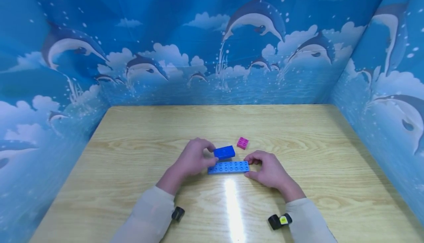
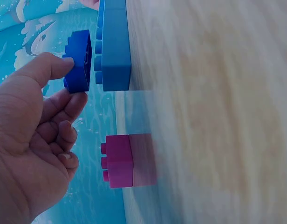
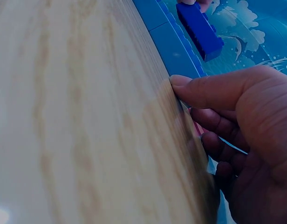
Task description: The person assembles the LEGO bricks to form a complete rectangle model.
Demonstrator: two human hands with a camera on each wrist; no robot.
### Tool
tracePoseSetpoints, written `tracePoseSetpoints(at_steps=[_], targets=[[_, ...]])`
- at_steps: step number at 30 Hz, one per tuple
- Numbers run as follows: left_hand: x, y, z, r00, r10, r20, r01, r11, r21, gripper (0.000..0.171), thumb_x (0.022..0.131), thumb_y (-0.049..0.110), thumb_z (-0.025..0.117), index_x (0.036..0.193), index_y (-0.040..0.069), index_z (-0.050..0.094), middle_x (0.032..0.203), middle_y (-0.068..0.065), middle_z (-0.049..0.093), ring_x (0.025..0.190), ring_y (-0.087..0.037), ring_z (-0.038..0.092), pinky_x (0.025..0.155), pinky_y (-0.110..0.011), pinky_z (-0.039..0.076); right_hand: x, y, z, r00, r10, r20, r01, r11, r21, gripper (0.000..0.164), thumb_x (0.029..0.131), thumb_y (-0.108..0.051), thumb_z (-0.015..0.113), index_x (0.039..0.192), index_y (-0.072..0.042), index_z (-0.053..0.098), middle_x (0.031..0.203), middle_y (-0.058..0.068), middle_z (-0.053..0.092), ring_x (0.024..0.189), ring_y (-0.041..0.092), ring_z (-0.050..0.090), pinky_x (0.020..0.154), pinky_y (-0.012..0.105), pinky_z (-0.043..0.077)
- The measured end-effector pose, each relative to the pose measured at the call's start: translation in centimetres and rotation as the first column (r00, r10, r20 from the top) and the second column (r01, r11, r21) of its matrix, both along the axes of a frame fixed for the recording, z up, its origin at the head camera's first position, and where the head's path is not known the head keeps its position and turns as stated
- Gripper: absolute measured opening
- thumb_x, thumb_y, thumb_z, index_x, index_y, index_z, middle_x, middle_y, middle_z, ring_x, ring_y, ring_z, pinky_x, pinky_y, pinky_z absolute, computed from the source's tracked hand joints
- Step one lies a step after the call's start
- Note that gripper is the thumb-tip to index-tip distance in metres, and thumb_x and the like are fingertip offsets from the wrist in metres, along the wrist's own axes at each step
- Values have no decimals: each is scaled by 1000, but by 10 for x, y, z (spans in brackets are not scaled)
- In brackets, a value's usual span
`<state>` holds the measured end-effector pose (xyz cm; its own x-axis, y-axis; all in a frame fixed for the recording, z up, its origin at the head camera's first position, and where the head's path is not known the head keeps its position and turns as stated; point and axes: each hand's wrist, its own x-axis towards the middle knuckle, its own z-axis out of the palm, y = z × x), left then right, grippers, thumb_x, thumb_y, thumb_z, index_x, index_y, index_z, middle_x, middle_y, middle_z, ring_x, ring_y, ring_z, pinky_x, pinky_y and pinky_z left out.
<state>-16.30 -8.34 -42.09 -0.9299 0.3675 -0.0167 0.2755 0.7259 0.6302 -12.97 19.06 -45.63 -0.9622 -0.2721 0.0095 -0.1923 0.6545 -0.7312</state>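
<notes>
My left hand [image 1: 195, 157] pinches a dark blue toy building brick [image 1: 224, 152] between thumb and fingers. In the left wrist view this dark blue brick [image 2: 78, 60] is lifted, apart from the light blue bricks [image 2: 116, 46] and with its studs facing away from the table. Two light blue studded bricks [image 1: 228, 167] lie end to end on the table, forming one row. At the row's right end, my right hand [image 1: 269, 169] holds the end brick by its corners, thumb at the near side and fingers at the far side. The thumb [image 3: 199, 91] touches the brick's lower edge in the right wrist view.
A small pink brick [image 1: 243, 143] with studs up lies on the wooden table [image 1: 149, 132], behind the right hand. Blue dolphin-print cloth [image 1: 185, 33] hangs behind the table and at both sides. Dark wrist devices sit at both cuffs.
</notes>
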Motion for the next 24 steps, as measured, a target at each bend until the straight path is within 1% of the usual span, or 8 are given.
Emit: tracePoseSetpoints(at_steps=[1, 4, 6, 8, 11, 16, 24], targets=[[1, 0, 1, 1000, -11, 3, 11, 1000, 1, 34, 82, 30, 82, 111, 13, 73, 105, 6, 66, 107, -18, 58, 99, -40, 46, 0, 0, 0, 1000, 1, -4, -1, 1000, 0, 37, 72, -11, 89, 105, -16, 73, 95, -8, 63, 91, 15, 58, 84, 38, 50], [4, 1, 3, 999, -42, 1, 42, 999, -2, 34, 83, 29, 82, 111, 13, 73, 107, 5, 67, 109, -18, 58, 102, -40, 43, -1, 1, 0, 1000, 5, -10, -5, 1000, 1, 37, 72, -12, 89, 106, -16, 72, 95, -8, 63, 91, 14, 57, 84, 38, 50], [6, 1, 3, 998, -59, -1, 59, 998, 2, 34, 83, 29, 82, 111, 12, 73, 107, 5, 68, 109, -18, 58, 103, -39, 42, -1, 1, 0, 1000, 7, -11, -7, 1000, 2, 38, 72, -12, 89, 106, -16, 72, 95, -8, 63, 91, 14, 57, 84, 37, 50], [7, 1, 3, 997, -72, 4, 72, 997, 9, 35, 82, 28, 82, 111, 12, 73, 105, 5, 68, 105, -17, 58, 96, -37, 46, -1, 1, -1, 1000, 9, -13, -9, 1000, 6, 38, 73, -12, 89, 107, -16, 72, 95, -9, 62, 91, 14, 57, 84, 38, 50], [9, 1, 3, 996, -88, 2, 88, 996, 10, 36, 82, 28, 82, 112, 11, 73, 105, 6, 67, 101, -15, 57, 92, -34, 48, -1, 2, -1, 1000, 13, -12, -12, 1000, 5, 39, 73, -13, 89, 107, -16, 72, 95, -9, 63, 91, 14, 58, 85, 38, 50], [12, 2, 2, 993, -114, -20, 115, 993, 8, 35, 82, 28, 82, 111, 11, 73, 105, 5, 68, 102, -15, 58, 93, -35, 47, -1, 2, -2, 1000, 11, -13, -11, 1000, 10, 39, 72, -13, 90, 107, -16, 72, 96, -9, 63, 91, 13, 58, 85, 37, 50], [14, 1, -3, 991, -137, 4, 137, 991, 13, 33, 80, 28, 83, 108, 13, 73, 101, 7, 67, 98, -14, 58, 89, -34, 49, 0, 2, 0, 1000, 22, -17, -22, 1000, 11, 40, 72, -16, 91, 107, -15, 73, 95, -8, 63, 91, 14, 59, 85, 39, 51]])
